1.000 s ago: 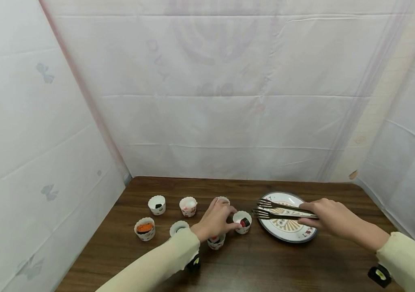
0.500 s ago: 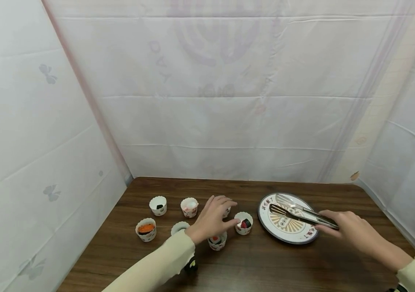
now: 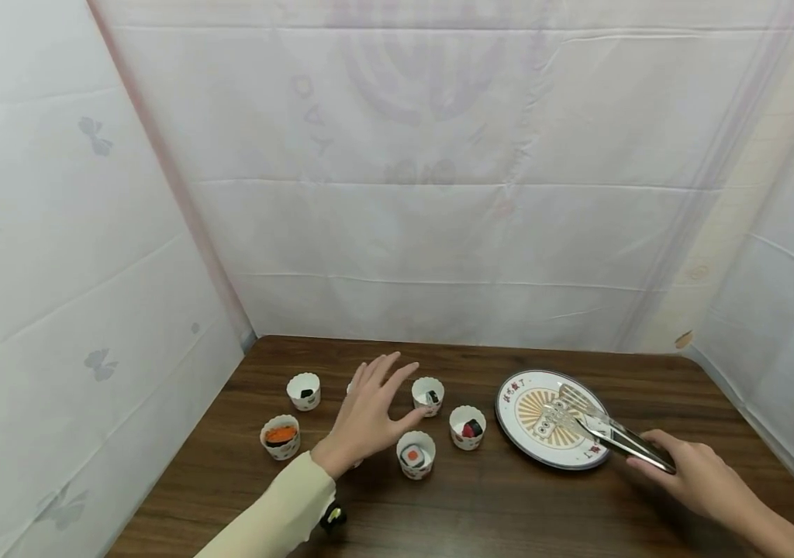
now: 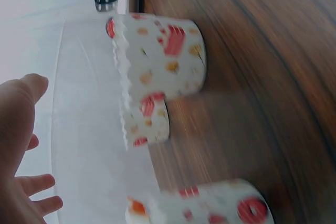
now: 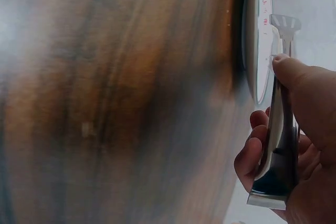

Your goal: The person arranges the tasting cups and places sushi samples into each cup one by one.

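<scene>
My right hand (image 3: 707,480) grips metal serving tongs (image 5: 278,145), their slotted ends over the round white plate (image 3: 519,430) with its printed cartoon. Nothing is between the tong ends. Fingers spread, my left hand (image 3: 369,422) hovers above several patterned paper cups and holds nothing. Right of it are a cup (image 3: 416,470) with a sushi roll piece (image 3: 412,456), a cup (image 3: 467,442) with a red and black piece (image 3: 472,428), and a farther cup (image 3: 428,386) with a black and white piece (image 3: 432,397). Two cups are mostly hidden by my left hand.
At the left stand a cup (image 3: 280,451) with an orange-topped sushi piece (image 3: 281,435) and a cup (image 3: 303,381) with a small black piece (image 3: 307,393). The brown wooden table (image 3: 509,511) is walled by white sheets (image 3: 439,232) behind and at both sides.
My left hand has moved left, away from the right-hand cups, and its fingers have spread. My right hand has drawn the tongs rightward and toward me over the plate.
</scene>
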{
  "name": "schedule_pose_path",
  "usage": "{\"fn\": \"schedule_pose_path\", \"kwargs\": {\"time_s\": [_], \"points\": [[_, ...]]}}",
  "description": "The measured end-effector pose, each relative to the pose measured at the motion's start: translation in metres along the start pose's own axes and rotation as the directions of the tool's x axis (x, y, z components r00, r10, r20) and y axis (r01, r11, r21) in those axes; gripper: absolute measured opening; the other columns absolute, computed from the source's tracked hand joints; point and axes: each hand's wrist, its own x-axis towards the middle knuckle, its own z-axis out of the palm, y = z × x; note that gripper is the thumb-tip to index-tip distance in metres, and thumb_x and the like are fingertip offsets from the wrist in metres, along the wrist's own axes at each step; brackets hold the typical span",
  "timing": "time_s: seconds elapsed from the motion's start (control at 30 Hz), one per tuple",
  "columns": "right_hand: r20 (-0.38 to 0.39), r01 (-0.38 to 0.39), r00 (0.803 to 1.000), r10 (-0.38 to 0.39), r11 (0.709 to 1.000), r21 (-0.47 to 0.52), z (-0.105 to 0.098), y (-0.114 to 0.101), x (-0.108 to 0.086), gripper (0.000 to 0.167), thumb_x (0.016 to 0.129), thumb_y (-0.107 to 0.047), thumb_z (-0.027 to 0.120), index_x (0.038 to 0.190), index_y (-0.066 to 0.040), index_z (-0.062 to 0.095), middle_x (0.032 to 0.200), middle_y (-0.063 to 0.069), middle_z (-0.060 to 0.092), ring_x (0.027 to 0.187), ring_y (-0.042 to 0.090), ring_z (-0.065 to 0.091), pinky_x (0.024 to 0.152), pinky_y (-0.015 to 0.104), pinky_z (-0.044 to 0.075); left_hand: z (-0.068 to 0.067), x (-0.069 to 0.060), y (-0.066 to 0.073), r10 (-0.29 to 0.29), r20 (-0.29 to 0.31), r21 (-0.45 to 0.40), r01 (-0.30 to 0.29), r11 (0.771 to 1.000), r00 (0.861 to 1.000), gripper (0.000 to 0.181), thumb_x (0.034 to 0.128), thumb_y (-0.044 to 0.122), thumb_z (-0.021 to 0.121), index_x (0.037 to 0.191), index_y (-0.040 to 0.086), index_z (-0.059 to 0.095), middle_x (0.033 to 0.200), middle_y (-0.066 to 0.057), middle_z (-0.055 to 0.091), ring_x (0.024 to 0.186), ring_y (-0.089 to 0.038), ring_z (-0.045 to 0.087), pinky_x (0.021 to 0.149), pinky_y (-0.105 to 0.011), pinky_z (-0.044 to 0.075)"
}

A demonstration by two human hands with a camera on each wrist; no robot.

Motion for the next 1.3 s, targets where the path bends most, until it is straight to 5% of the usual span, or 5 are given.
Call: {"fn": "schedule_pose_path", "kwargs": {"time_s": [0.3,0.63,0.83,1.03,1.3], "points": [[0.073,-0.087,0.994,0.083,0.994,0.06,0.009,0.003,-0.014,0.044,0.093,-0.039,0.077,0.119,-0.005,0.067,0.063,-0.007,0.043,0.053,0.005,0.036,0.048,0.025,0.033,-0.026,-0.024,-0.026,-0.112,0.043,0.149,0.104,0.983,0.993,0.072,0.0931,0.056,0.069,0.155,0.026,0.048,0.164,-0.017,0.033,0.151,-0.039,0.03,0.119,-0.063,0.023],[0.079,-0.116,0.991,0.111,0.992,0.055,0.017,0.006,-0.021,0.047,0.092,-0.041,0.077,0.12,-0.004,0.066,0.065,-0.006,0.04,0.056,0.006,0.034,0.053,0.027,0.032,-0.035,-0.047,-0.05,-0.136,-0.028,0.196,0.139,0.971,0.99,0.074,0.0894,0.053,0.073,0.154,0.026,0.05,0.16,-0.02,0.039,0.147,-0.044,0.035,0.115,-0.068,0.027],[0.107,-0.16,0.982,0.154,0.986,0.047,0.015,0.005,-0.022,0.053,0.094,-0.045,0.074,0.125,-0.003,0.064,0.065,-0.003,0.041,0.057,0.01,0.036,0.052,0.029,0.031,-0.034,-0.052,-0.056,-0.131,-0.038,0.212,0.136,0.968,0.991,0.075,0.0904,0.053,0.071,0.156,0.026,0.046,0.157,-0.023,0.042,0.144,-0.046,0.038,0.112,-0.07,0.029],[0.191,-0.212,0.959,0.208,0.977,-0.001,0.009,0.007,-0.018,0.071,0.093,-0.06,0.068,0.129,0.001,0.062,0.091,0.009,0.069,0.072,0.021,0.057,0.053,0.041,0.044,-0.036,-0.051,-0.058,-0.134,-0.046,0.208,0.14,0.968,0.99,0.078,0.0909,0.053,0.07,0.159,0.028,0.041,0.157,-0.023,0.041,0.145,-0.046,0.037,0.113,-0.069,0.027],[0.17,-0.219,0.961,0.219,0.976,-0.02,0.007,0.01,-0.019,0.076,0.09,-0.065,0.068,0.127,0.001,0.064,0.105,0.021,0.071,0.085,0.034,0.068,0.053,0.049,0.049,-0.04,-0.053,-0.06,-0.178,-0.003,0.207,0.174,0.963,0.984,0.077,0.0928,0.054,0.068,0.16,0.03,0.039,0.16,-0.022,0.038,0.147,-0.044,0.033,0.116,-0.067,0.024]]}}
